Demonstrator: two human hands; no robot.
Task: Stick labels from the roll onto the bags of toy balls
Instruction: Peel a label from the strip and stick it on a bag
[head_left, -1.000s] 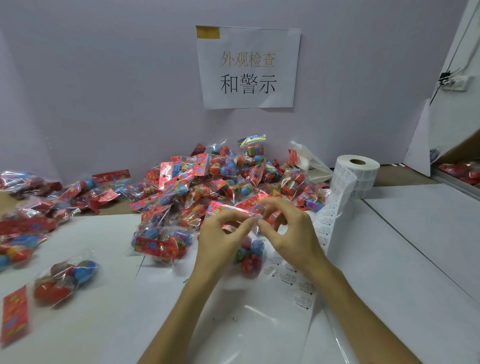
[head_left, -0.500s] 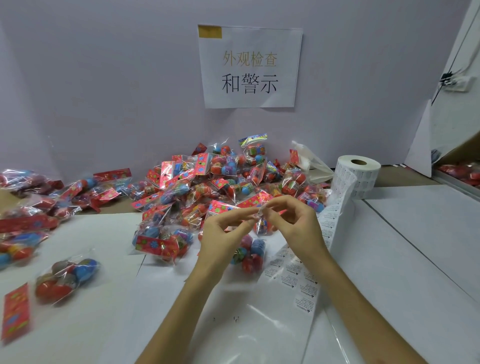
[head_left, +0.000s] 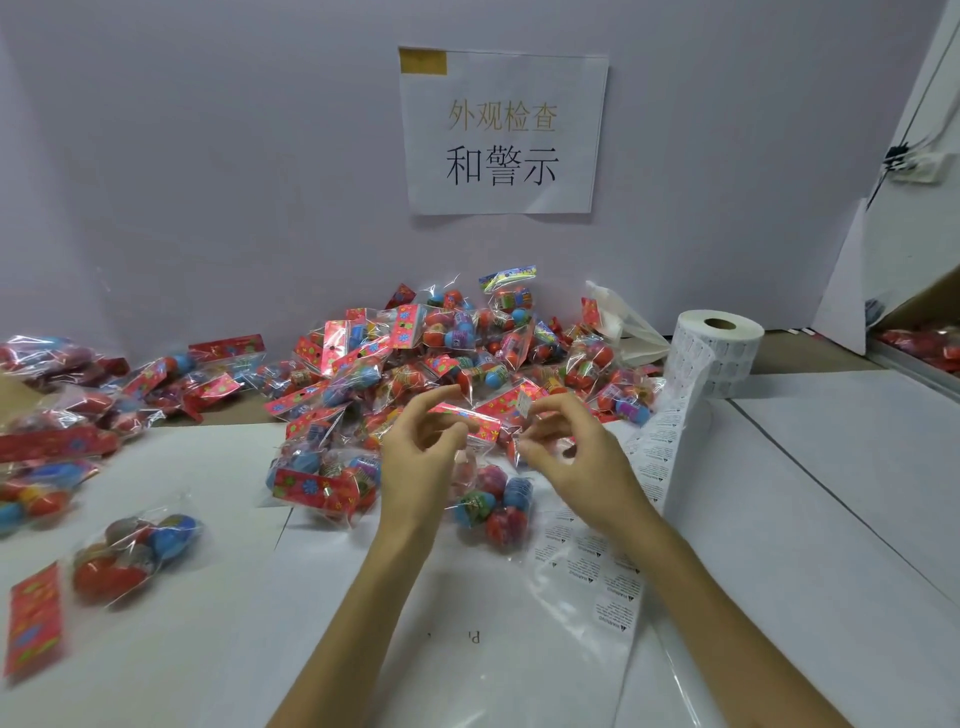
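Note:
A clear bag of toy balls (head_left: 493, 501) lies in front of me, its red header card (head_left: 475, 418) lifted between my hands. My left hand (head_left: 421, 457) pinches the left end of that header with thumb and fingers. My right hand (head_left: 571, 452) is just right of the header, and a small white label (head_left: 523, 402) sticks out at its fingertips. The label roll (head_left: 719, 358) stands at the right. Its backing strip (head_left: 657, 467) trails down past my right wrist to a sheet with several labels (head_left: 592, 566).
A big heap of bagged balls (head_left: 441, 353) lies against the back wall under a paper sign (head_left: 501, 132). More bags (head_left: 137, 545) are spread over the left of the table, with a loose red card (head_left: 34, 621) near the left edge. A white crumpled bag (head_left: 621, 325) sits behind the heap.
My two hands, which met at the top of the bag, have drawn a little apart. The white label now shows at my right fingertips. The bag's header has risen slightly.

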